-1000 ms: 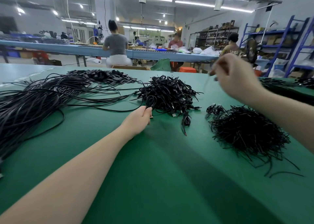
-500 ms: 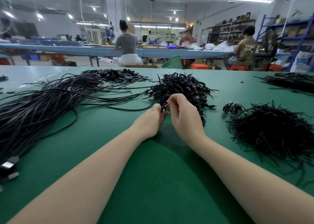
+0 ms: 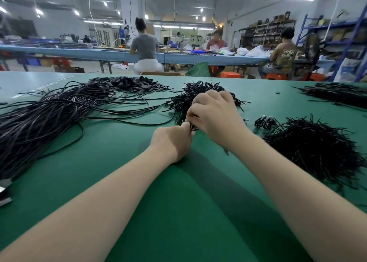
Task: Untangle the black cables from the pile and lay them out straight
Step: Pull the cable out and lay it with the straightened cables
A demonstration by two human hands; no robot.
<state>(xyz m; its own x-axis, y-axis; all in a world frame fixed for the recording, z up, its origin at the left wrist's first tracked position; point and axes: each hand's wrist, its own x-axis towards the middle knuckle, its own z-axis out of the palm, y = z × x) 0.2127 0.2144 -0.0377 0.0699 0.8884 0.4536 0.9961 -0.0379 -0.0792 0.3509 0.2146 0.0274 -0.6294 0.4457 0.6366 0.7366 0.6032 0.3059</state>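
Both grips pinching one cable (image 3: 192, 127), left hand (image 3: 172, 141) and right hand (image 3: 215, 116) meeting at the tangled pile (image 3: 195, 97), straightened cables (image 3: 45, 114) lying left on the green table (image 3: 178, 202).

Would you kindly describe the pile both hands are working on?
On the green table, it is the tangled pile at centre, just beyond both hands. Unlike the long straight cables to its left and the short bristly heap to its right, it is looped bundles.
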